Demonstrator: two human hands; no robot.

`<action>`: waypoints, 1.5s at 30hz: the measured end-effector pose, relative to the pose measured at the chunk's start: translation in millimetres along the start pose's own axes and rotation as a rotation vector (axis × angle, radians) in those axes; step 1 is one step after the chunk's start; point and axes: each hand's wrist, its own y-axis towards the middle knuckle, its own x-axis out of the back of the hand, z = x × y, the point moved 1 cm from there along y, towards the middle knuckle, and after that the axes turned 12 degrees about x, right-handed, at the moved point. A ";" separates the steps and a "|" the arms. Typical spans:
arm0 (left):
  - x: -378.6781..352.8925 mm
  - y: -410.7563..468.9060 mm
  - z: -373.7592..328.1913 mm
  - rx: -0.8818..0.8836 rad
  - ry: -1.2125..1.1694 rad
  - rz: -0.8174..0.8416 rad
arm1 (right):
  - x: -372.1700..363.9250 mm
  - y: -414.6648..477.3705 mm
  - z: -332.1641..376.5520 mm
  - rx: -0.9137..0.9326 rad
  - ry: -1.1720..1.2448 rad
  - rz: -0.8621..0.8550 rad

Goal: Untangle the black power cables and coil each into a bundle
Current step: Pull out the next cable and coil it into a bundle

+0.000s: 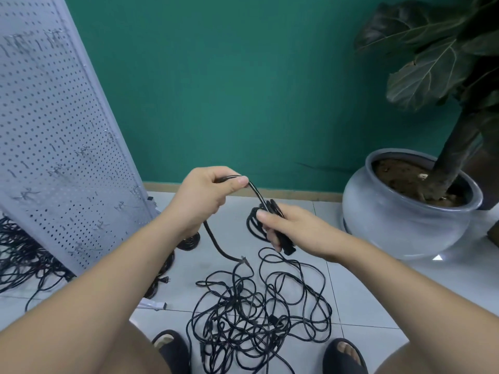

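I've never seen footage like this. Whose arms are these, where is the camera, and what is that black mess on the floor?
No machine here: a person wears a camera on the head, looking down at their own arms. The left hand pinches a black power cable; the right hand grips a partly wound bundle of it. On the tiled floor lies a tangle of cables between two sandals. A pegboard panel stands at left, a potted plant at right.
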 end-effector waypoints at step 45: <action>-15.0 -8.0 -16.6 -0.076 -0.141 0.044 | -13.0 -7.6 16.7 0.100 -0.008 -0.105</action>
